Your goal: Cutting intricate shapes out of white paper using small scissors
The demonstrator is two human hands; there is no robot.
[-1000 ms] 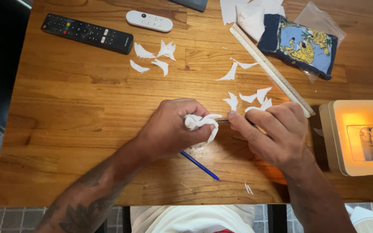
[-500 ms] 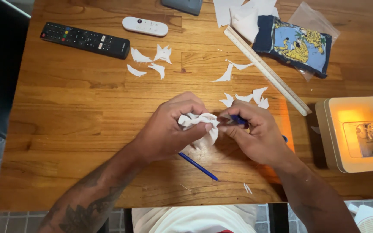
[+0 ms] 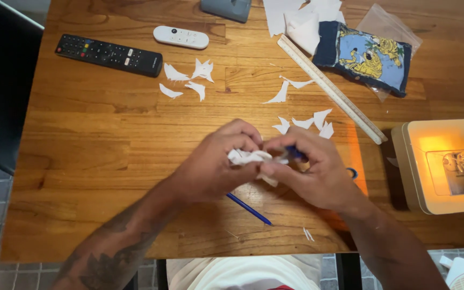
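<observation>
Over the middle of the wooden table, my left hand and my right hand meet around a crumpled piece of white paper. My left hand pinches the paper from the left. My right hand grips it from the right and also holds something with a blue tip, mostly hidden by the fingers. A blue pen lies on the table just below my left hand.
White paper scraps and further cut bits lie scattered above the hands. A black remote, a white remote, a long ruler, a blue printed pouch and a lit sewing machine surround the work area.
Both hands have come closer together on the paper, the right one sliding left. The camera view has shifted slightly.
</observation>
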